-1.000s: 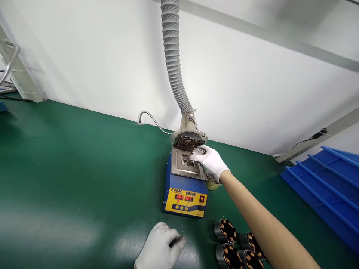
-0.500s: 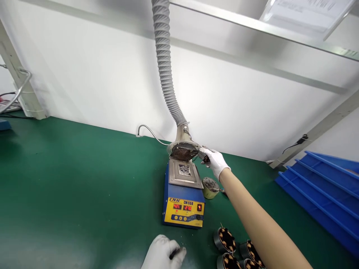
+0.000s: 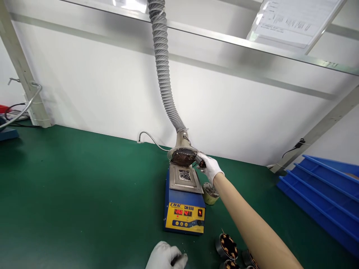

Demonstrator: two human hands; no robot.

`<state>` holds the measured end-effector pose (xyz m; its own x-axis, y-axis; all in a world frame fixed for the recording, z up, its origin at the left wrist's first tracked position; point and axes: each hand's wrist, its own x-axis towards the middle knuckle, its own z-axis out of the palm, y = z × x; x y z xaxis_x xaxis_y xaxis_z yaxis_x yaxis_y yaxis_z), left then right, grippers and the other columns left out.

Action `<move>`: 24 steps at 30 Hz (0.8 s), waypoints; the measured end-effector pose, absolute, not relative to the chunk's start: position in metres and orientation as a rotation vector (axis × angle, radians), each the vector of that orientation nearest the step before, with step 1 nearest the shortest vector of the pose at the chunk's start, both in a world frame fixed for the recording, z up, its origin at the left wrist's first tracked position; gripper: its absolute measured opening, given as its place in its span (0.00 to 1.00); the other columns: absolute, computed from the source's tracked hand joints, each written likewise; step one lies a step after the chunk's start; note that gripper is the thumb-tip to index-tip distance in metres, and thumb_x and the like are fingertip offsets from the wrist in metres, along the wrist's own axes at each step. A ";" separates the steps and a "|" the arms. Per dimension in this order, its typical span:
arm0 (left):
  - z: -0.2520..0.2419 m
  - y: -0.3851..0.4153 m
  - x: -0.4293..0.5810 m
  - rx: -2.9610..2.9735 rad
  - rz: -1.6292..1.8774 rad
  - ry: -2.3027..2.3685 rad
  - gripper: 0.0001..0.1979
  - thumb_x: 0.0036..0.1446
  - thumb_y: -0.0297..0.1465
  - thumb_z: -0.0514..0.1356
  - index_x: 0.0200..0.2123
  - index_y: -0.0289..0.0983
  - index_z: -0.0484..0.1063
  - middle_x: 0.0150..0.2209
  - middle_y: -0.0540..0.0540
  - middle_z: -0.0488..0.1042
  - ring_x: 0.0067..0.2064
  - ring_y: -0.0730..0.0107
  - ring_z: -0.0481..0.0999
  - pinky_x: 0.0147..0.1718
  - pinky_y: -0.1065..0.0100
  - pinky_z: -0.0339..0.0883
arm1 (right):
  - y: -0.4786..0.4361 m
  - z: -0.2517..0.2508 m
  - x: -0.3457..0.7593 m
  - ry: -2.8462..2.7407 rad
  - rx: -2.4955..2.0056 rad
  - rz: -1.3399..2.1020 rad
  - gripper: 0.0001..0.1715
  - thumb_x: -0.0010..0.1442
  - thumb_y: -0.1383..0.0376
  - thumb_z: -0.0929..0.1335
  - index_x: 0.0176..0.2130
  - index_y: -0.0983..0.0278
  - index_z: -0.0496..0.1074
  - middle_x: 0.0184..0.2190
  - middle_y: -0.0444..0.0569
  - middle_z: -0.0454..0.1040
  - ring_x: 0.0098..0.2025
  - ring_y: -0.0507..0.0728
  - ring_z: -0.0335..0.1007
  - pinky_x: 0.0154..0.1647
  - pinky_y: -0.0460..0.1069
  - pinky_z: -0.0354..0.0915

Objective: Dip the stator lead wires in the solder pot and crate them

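My right hand (image 3: pixel 211 167) pinched a small motor stator (image 3: pixel 200 160) just above the solder pot (image 3: pixel 185 197), beside the fume hood (image 3: pixel 182 155); my left hand (image 3: pixel 166 257) gripped a dark tool (image 3: pixel 178 258) on the green desk (image 3: pixel 78 194)

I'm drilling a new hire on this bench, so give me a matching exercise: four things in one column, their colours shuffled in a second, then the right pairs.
Things:
1. hose
2. table mat
3. bins
4. glove on the right hand

Colours:
A. white
B. blue
C. grey
D. green

Pairs: 1-C, 2-D, 3-B, 4-A
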<state>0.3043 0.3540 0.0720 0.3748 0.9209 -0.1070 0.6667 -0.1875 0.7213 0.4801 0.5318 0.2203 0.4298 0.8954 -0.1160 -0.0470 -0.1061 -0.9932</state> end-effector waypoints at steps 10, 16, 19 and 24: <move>0.070 0.354 0.304 1.946 0.496 1.357 0.13 0.54 0.34 0.54 0.22 0.38 0.74 0.24 0.46 0.73 0.33 0.65 0.73 0.31 0.70 0.62 | 0.523 0.225 0.474 -0.731 -1.321 1.063 0.16 0.46 0.65 0.72 0.37 0.66 0.69 0.21 0.43 0.71 0.14 0.49 0.63 0.11 0.43 0.56; 0.079 0.351 0.302 1.922 0.485 1.364 0.14 0.55 0.35 0.53 0.23 0.38 0.74 0.25 0.45 0.73 0.34 0.64 0.73 0.32 0.69 0.61 | 0.491 0.230 0.475 -0.737 -1.100 1.166 0.15 0.40 0.69 0.73 0.29 0.61 0.67 0.25 0.40 0.72 0.24 0.51 0.70 0.20 0.44 0.66; 0.082 0.350 0.300 1.903 0.469 1.364 0.15 0.55 0.36 0.52 0.24 0.38 0.74 0.26 0.44 0.73 0.35 0.64 0.73 0.32 0.70 0.61 | 0.468 0.228 0.479 -0.816 -0.927 1.224 0.21 0.34 0.70 0.74 0.32 0.59 0.68 0.31 0.39 0.74 0.36 0.53 0.71 0.38 0.47 0.69; 0.088 0.350 0.299 1.889 0.419 1.362 0.16 0.56 0.38 0.51 0.26 0.37 0.75 0.27 0.43 0.73 0.36 0.63 0.72 0.33 0.70 0.62 | 0.439 0.221 0.485 -1.077 -0.703 1.315 0.34 0.31 0.71 0.75 0.41 0.54 0.69 0.43 0.42 0.72 0.43 0.54 0.68 0.47 0.49 0.64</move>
<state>0.2988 0.3502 0.0882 0.3784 0.9116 -0.1604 0.6639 -0.1466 0.7333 0.4852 0.4394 0.2205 -0.0803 0.9725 0.2187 -0.4061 0.1685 -0.8981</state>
